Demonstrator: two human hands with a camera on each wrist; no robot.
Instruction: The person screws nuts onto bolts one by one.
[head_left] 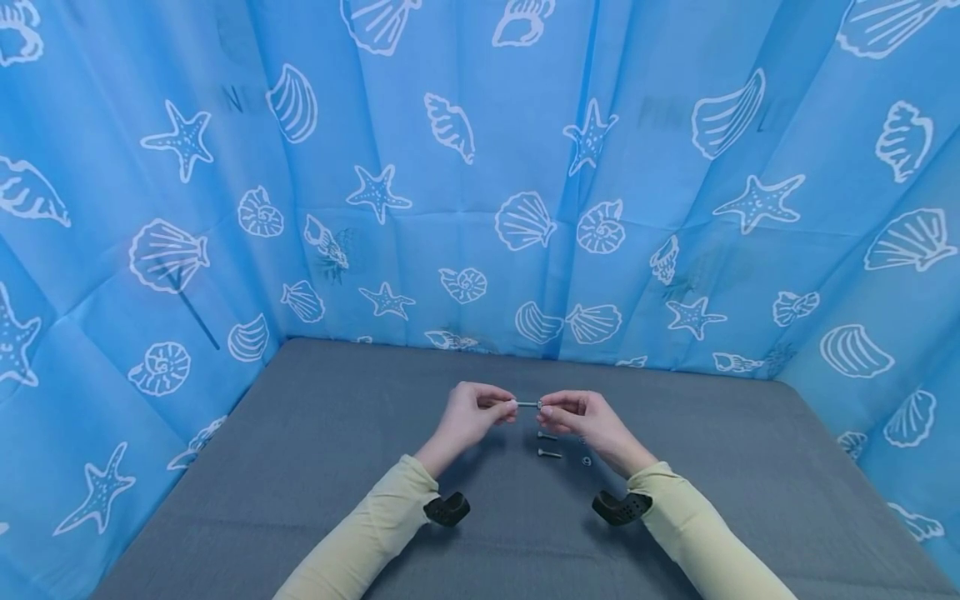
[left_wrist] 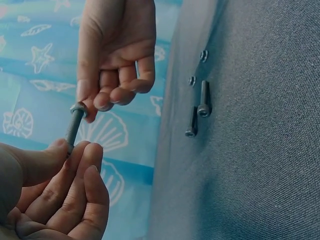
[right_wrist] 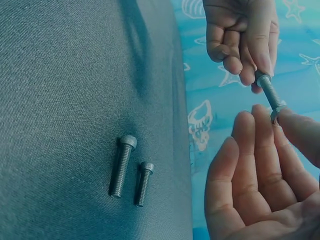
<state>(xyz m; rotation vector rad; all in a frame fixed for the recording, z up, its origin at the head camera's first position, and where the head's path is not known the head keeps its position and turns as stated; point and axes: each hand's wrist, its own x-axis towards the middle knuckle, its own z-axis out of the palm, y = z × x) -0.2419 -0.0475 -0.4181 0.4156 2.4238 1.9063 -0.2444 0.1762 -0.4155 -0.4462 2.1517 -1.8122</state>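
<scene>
Between the two hands, above the table, a metal socket-head bolt (head_left: pixel 528 404) lies level in the head view. My left hand (head_left: pixel 468 414) pinches its head (right_wrist: pixel 260 78) between thumb and fingertips. At the opposite end of the shank, a nut (left_wrist: pixel 78 107) sits on the bolt's tip, and my right hand (head_left: pixel 588 419) holds it with thumb and index finger. The other right-hand fingers (right_wrist: pixel 245 160) are loosely bent below. How far the nut is threaded on, I cannot tell.
Two more socket-head bolts, a longer one (right_wrist: pixel 122 165) and a shorter one (right_wrist: pixel 144 182), lie side by side on the grey cloth-covered table (head_left: pixel 337 467). Two nuts (left_wrist: pixel 204 55) rest close to them. Behind hangs a blue shell-print curtain (head_left: pixel 480 183).
</scene>
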